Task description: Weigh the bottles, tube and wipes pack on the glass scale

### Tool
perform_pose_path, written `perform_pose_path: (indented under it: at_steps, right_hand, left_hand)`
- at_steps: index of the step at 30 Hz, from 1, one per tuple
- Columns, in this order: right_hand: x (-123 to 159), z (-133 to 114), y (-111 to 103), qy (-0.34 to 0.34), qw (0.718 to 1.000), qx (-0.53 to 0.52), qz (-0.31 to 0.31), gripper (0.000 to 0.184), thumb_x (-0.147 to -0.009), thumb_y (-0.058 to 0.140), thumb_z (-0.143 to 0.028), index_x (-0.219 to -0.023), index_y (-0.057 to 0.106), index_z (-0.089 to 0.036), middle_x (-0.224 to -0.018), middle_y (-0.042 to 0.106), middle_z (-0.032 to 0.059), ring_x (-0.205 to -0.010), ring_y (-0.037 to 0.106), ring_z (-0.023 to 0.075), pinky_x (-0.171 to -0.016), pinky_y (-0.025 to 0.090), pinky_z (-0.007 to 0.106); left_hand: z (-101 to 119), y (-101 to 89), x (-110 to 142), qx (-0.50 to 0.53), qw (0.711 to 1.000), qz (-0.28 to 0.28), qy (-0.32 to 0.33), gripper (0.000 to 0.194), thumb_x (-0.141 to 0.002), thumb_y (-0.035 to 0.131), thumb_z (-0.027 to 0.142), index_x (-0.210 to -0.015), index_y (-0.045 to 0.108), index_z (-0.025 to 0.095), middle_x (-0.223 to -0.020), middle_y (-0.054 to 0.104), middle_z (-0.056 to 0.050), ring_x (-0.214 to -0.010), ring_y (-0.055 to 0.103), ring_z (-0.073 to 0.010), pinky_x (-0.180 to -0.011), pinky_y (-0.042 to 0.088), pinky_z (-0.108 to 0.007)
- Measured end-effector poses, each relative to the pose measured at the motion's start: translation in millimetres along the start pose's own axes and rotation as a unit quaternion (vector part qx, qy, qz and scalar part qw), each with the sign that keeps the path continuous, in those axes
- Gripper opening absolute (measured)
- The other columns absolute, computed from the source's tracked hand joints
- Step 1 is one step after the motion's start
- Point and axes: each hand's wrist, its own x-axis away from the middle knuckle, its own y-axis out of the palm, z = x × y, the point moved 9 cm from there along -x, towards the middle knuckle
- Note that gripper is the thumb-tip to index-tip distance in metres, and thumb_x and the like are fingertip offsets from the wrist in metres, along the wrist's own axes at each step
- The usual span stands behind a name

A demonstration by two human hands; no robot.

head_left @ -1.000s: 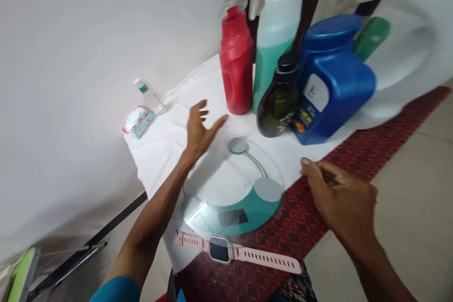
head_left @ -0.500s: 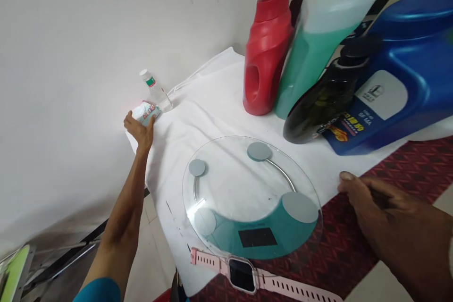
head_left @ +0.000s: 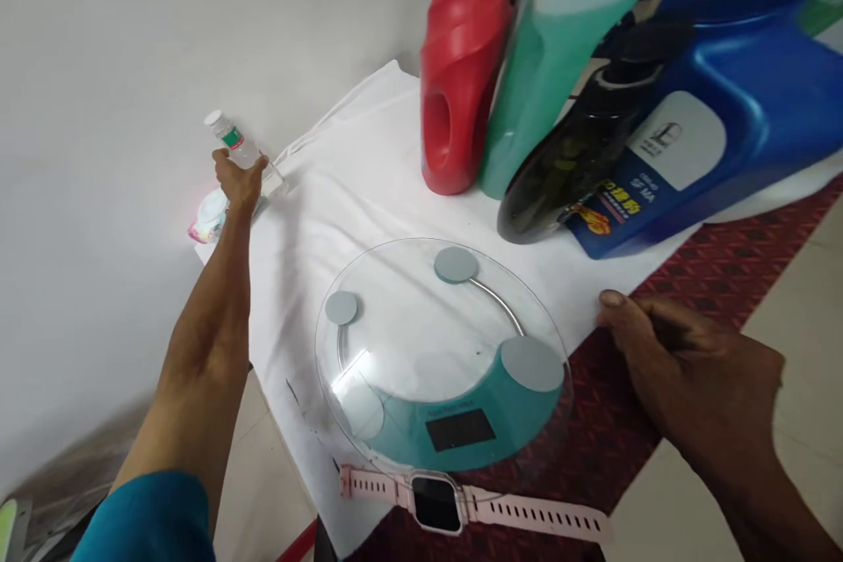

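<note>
My left hand [head_left: 241, 182] reaches to the far left corner, its fingers and thumb closed around a small clear plastic bottle [head_left: 245, 151] with a white cap and a green label. The bottle leans to the left. Just below that hand, a soft packet [head_left: 211, 215] with a white lid lies partly hidden by my wrist. My right hand [head_left: 691, 360] is at the table's right side, thumb pressed to curled fingers by the edge of the white cloth [head_left: 388, 132]. What it pinches, if anything, is hidden.
A round glass bathroom scale [head_left: 454, 448] lies before me, with a pink-strapped smartwatch [head_left: 438, 503] along its near edge. At the back right stand a red bottle [head_left: 461, 44], a green-liquid bottle [head_left: 546, 79], a dark bottle [head_left: 566, 158] and a blue jug [head_left: 744, 105]. A wall borders the left.
My left hand has gone from the packet to the clear bottle and closed around it. My right hand keeps its pinched shape by the cloth edge. The view has shifted slightly.
</note>
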Motion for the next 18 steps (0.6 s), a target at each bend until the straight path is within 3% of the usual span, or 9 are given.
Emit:
perform_pose_path:
  at_steps: [3, 7, 10, 14, 18]
  right_hand:
    - [0, -2, -2, 0.000, 1.000, -0.026, 0.010, 0.043, -0.079, 0.062, -0.064, -0.064, 0.070, -0.025, -0.051, 0.060, 0.0003, -0.049, 0.051, 0.0186, -0.058, 0.039, 0.036]
    - [1, -6, -1, -0.022, 0.998, -0.056, 0.007, 0.045, -0.085, 0.062, -0.061, -0.061, 0.067, -0.023, -0.051, 0.058, -0.0009, -0.047, 0.046, 0.0143, -0.058, 0.038, 0.034]
    - [3, -11, 0, -0.042, 0.996, -0.077, -0.002, 0.046, -0.090, 0.062, -0.057, -0.061, 0.065, -0.022, -0.049, 0.051, -0.0030, -0.047, 0.043, 0.0121, -0.058, 0.037, 0.032]
    - [5, -13, -1, -0.052, 0.993, -0.103, -0.002, 0.041, -0.094, 0.064, -0.050, -0.063, 0.065, -0.021, -0.049, 0.045, -0.0049, -0.049, 0.041, 0.0109, -0.059, 0.036, 0.031]
    - [6, -11, -1, -0.067, 0.991, -0.117, 0.005, 0.040, -0.095, 0.064, -0.049, -0.064, 0.064, -0.023, -0.049, 0.046, -0.0047, -0.048, 0.042, 0.0122, -0.058, 0.035, 0.032]
  left_hand:
    - [1, -15.8, 19, 0.050, 0.997, 0.020, -0.060, 0.068, -0.066, 0.099, 0.032, -0.112, 0.049, 0.022, -0.117, 0.069, -0.007, -0.119, 0.068, -0.0301, -0.111, 0.049, -0.056]
    - [28, -38.6, 65, 0.092, 0.995, 0.024, -0.026, 0.064, -0.065, 0.097, 0.029, -0.101, 0.044, 0.023, -0.101, 0.064, 0.001, -0.100, 0.064, -0.0206, -0.104, 0.052, -0.049]
    - [52, -62.5, 109, 0.136, 0.990, 0.014, 0.020, 0.061, -0.061, 0.094, 0.028, -0.101, 0.048, 0.022, -0.104, 0.067, 0.000, -0.092, 0.064, -0.0178, -0.096, 0.059, -0.045]
    - [105, -93.4, 174, 0.222, 0.963, -0.089, 0.122, 0.067, -0.068, 0.095, 0.042, -0.118, 0.057, 0.022, -0.122, 0.073, -0.007, -0.103, 0.074, -0.0244, -0.089, 0.066, -0.047]
    - [149, -107.7, 243, 0.240, 0.936, -0.190, 0.177, 0.059, -0.077, 0.095, 0.049, -0.121, 0.063, 0.026, -0.120, 0.075, -0.007, -0.104, 0.077, -0.0273, -0.085, 0.069, -0.046]
